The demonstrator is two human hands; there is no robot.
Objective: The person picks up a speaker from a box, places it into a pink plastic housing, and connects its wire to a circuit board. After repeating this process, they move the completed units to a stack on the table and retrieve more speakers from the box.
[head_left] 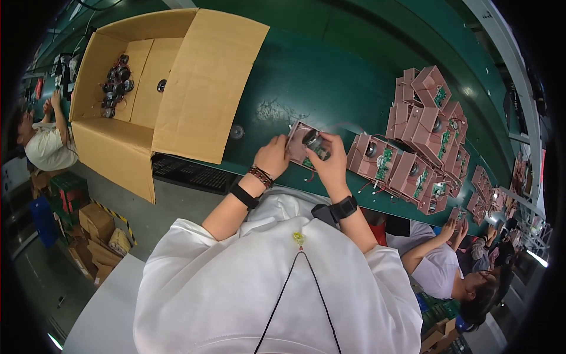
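Observation:
A pink open casing [297, 152] lies on the green table in front of me, with a green circuit board partly visible inside. My left hand [272, 156] is closed on the casing's left edge. A small round black speaker [311, 138] is pinched between the thumb and fingers of my right hand [331, 158], over the casing's right part. My right fingers hide some of the speaker and the board. Left of the casing, a small round translucent piece [236, 131] rests on the table.
A large open cardboard box [206, 88] at the left holds several speakers [118, 82]. Pink casings with boards and speakers [427, 133] are piled at the right. Below the box is a black slatted tray [191, 174]. Other people [439, 265] work at the right and far left.

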